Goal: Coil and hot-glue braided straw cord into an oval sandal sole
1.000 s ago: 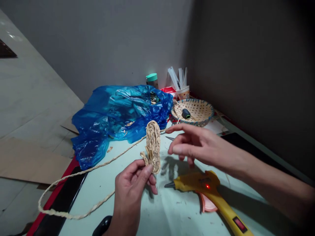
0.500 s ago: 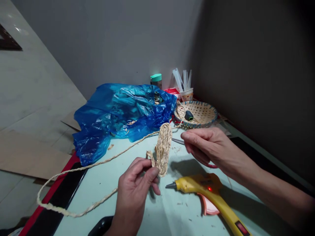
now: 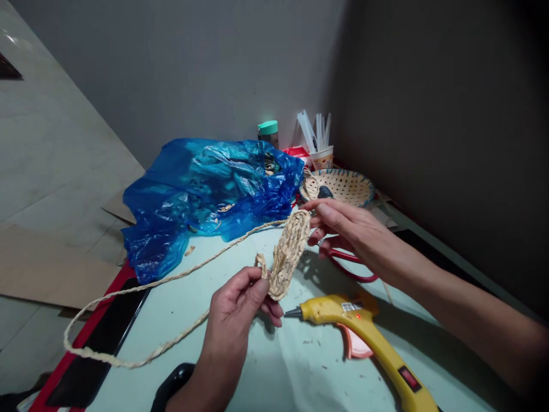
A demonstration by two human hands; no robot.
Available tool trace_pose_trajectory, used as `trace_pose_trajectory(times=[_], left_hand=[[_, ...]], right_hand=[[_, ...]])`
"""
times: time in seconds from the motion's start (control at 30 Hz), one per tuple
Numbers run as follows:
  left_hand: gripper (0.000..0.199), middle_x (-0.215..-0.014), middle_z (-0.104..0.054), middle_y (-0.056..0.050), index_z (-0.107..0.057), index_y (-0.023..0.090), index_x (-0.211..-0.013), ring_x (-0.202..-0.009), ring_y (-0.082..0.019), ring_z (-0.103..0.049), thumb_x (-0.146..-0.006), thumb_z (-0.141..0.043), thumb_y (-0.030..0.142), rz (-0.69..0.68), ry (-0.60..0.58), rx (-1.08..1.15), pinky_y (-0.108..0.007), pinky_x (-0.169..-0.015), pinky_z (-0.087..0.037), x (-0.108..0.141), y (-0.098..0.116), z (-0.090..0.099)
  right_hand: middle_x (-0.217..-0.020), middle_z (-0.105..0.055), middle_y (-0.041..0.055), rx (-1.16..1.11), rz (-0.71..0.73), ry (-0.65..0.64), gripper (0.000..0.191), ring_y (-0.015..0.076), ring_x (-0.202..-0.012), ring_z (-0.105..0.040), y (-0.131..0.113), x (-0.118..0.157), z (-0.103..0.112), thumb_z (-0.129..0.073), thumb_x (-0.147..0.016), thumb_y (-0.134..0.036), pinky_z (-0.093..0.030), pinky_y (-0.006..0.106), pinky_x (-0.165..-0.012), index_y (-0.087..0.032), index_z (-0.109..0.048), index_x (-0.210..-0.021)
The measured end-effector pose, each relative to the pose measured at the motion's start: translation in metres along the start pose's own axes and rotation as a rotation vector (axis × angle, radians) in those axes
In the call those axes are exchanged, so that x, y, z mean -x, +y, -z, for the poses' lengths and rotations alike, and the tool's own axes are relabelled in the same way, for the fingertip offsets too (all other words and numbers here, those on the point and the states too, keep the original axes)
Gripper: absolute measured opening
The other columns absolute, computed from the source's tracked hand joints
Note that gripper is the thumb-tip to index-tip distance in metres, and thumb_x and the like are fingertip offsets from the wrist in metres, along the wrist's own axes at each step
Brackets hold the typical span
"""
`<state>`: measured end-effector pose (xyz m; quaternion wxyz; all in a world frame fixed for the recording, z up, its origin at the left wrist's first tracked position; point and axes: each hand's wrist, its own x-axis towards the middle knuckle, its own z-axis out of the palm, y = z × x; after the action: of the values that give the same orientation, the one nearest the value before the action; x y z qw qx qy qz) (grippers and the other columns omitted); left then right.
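Above the table (image 3: 171, 309), we note the straw piece (image 3: 294, 246) tilted, its lower end pinched in the left hand (image 3: 240, 303); the right hand (image 3: 349, 226) meets its top, whether gripping we cannot tell. Behind: basket (image 3: 360, 197) holding dark spool (image 3: 325, 192), cup (image 3: 322, 159) of pale sticks (image 3: 306, 131). Rope (image 3: 98, 356) loops across the left edge; tabletop shows between rope and glue gun (image 3: 338, 311).

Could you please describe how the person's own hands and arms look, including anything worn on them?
The left hand and right hand are ungloved, with no rings to be seen. The right forearm is bare out to the picture's edge, and so is the short stretch of left forearm; no sleeve, watch or bracelet shows on either.
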<state>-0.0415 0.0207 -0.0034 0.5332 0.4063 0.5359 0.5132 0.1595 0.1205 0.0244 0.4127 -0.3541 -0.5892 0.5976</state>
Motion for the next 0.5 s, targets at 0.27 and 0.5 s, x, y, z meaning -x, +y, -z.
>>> trace_pose_trajectory(times=[0.27,0.5], left_hand=[[0.04,-0.061,-0.069,-0.005,-0.067,0.013,-0.093,-0.051,-0.017,-0.063,-0.094,-0.057,0.052,0.053,-0.044,0.055,-0.027,-0.051,-0.051,-0.0009,0.0024,-0.0017],[0.027,-0.069,-0.064,0.0,-0.068,0.015,-0.088,-0.052,-0.009,-0.054,-0.089,-0.068,0.042,-0.032,0.121,-0.006,-0.017,-0.042,-0.042,-0.0044,0.0042,0.0068]], right_hand=[[-0.068,-0.06,-0.0031,-0.088,-0.13,-0.227,0.034,0.0068,-0.057,-0.058,0.0024,0.0014,-0.0042,-0.084,-0.079,-0.038,-0.049,0.013,-0.049,-0.016,-0.059,-0.086],[-0.068,-0.056,-0.0042,-0.129,-0.155,-0.165,0.039,0.007,-0.056,-0.057,0.0058,-0.0008,-0.0031,-0.085,-0.077,-0.043,-0.047,0.015,-0.046,-0.015,-0.058,-0.085]])
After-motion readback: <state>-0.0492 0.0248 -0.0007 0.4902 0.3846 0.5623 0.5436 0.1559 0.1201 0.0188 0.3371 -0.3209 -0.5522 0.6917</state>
